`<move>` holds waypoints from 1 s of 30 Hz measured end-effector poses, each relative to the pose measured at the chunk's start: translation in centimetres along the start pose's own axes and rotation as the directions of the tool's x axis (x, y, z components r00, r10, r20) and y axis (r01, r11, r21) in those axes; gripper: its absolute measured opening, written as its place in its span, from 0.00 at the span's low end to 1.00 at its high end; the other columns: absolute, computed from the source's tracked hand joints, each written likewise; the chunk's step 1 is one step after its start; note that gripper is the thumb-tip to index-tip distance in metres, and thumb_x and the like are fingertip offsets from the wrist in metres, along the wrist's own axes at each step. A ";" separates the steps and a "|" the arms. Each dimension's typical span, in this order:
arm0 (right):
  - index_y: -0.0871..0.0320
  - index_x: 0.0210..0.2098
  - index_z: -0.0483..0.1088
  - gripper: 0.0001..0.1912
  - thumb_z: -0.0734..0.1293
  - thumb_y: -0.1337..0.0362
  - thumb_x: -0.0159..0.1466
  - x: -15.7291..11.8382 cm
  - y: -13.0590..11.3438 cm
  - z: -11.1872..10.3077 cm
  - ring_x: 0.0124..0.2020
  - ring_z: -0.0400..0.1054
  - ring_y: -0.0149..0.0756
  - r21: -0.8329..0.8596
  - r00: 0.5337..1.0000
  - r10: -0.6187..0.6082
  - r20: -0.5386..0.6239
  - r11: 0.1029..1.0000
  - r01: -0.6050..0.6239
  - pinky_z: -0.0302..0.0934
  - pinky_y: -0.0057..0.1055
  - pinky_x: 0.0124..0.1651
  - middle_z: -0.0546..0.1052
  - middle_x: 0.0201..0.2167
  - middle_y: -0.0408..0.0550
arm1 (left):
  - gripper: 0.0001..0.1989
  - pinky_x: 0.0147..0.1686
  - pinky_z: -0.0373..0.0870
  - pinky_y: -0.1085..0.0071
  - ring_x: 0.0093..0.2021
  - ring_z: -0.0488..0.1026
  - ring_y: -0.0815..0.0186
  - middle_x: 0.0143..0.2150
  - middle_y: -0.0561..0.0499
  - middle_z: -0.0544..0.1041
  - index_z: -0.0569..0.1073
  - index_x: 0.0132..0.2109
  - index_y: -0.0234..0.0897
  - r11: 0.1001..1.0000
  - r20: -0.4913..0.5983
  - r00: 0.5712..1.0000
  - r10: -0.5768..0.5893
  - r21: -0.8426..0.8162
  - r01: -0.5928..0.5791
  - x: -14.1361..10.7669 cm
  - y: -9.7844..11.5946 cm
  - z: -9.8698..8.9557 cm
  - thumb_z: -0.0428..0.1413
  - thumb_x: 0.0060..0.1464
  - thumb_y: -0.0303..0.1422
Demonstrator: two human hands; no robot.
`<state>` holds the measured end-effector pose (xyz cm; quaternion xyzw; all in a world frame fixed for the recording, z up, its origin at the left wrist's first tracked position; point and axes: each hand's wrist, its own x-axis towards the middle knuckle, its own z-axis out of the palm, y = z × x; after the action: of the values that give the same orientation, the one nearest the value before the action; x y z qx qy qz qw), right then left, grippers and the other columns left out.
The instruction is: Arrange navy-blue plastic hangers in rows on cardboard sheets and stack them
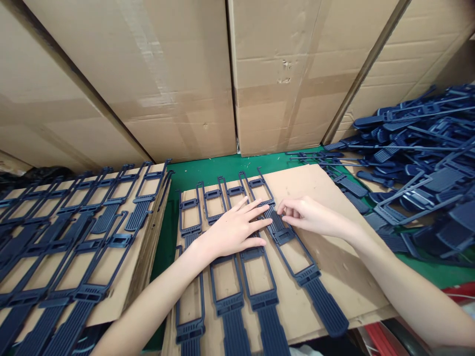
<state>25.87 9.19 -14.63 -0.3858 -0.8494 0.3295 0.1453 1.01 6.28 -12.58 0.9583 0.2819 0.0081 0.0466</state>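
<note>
My left hand [239, 227] lies palm down with fingers spread over the row of dark blue plastic parts, its fingertips on the rightmost ones. Each part has an open rectangular frame and a ribbed, paddle-shaped end. My right hand [306, 215] is curled, its thumb and fingers drawn together at the right edge of a ribbed paddle [274, 225]. Below that, a tilted plastic part [324, 301] points its ribbed end toward the lower right. Beside it lie similar plastic parts [260, 277], placed side by side on a cardboard sheet [356, 287]. My left hand hides some middle sections.
On the left, a second cardboard stack [144, 257] carries rows of the same parts [85, 247]. A loose heap of blue parts [426, 163] rises at the right. Large cardboard boxes [178, 74] stand behind the green table surface [208, 168].
</note>
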 end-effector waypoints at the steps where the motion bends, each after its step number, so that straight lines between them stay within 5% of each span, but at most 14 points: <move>1: 0.58 0.38 0.66 0.05 0.60 0.68 0.62 0.0 -0.1 0.1 0.23 0.69 0.31 0.030 1.000 0.028 0.011 0.999 -0.028 0.62 0.27 0.30 0.72 0.22 0.40 | 0.28 0.67 0.38 0.52 0.70 0.45 0.55 0.69 0.44 0.55 0.62 0.64 0.40 1.000 -0.005 1.000 -0.002 -0.003 0.002 0.0 0.0 0.1 0.45 0.63 0.49; 9: 0.55 0.38 0.57 0.07 0.60 0.66 0.60 -0.4 -0.7 1.4 0.16 0.69 0.32 0.327 0.962 0.247 0.118 0.905 -0.272 0.63 0.24 0.19 0.69 0.18 0.35 | 0.27 0.66 0.45 0.55 0.68 0.50 0.58 0.68 0.42 0.54 0.63 0.63 0.38 0.999 0.001 1.000 -0.017 -0.036 0.017 0.1 -0.1 0.2 0.49 0.62 0.46; 17: 0.55 0.39 0.58 0.07 0.60 0.64 0.61 -0.1 -0.4 1.6 0.16 0.67 0.30 0.321 0.970 0.240 0.039 0.916 -0.240 0.61 0.25 0.20 0.67 0.19 0.35 | 0.26 0.66 0.47 0.58 0.68 0.53 0.60 0.67 0.42 0.57 0.61 0.63 0.35 0.999 -0.015 0.999 -0.028 -0.043 0.028 0.0 -0.1 -0.1 0.50 0.63 0.43; 25: 0.57 0.34 0.62 0.02 0.60 0.67 0.60 -0.2 -0.9 1.2 0.17 0.66 0.30 0.230 0.978 0.174 0.116 0.953 -0.196 0.59 0.26 0.24 0.70 0.19 0.38 | 0.24 0.66 0.47 0.58 0.68 0.53 0.60 0.68 0.43 0.57 0.64 0.61 0.37 0.999 -0.027 0.999 -0.021 -0.043 0.020 -0.1 -0.4 0.1 0.50 0.63 0.43; 30: 0.58 0.33 0.66 0.04 0.60 0.67 0.61 0.1 -0.1 1.4 0.22 0.67 0.31 0.150 0.992 0.122 0.014 0.981 -0.123 0.59 0.27 0.28 0.71 0.21 0.40 | 0.23 0.66 0.47 0.57 0.68 0.53 0.60 0.68 0.43 0.56 0.64 0.61 0.36 0.999 -0.004 1.000 -0.027 -0.022 0.026 -0.1 -0.5 -0.1 0.51 0.63 0.41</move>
<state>25.07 8.59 -15.64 -0.4246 -0.7971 0.4018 0.1514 0.63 6.63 -12.53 0.9539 0.2946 0.0129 0.0567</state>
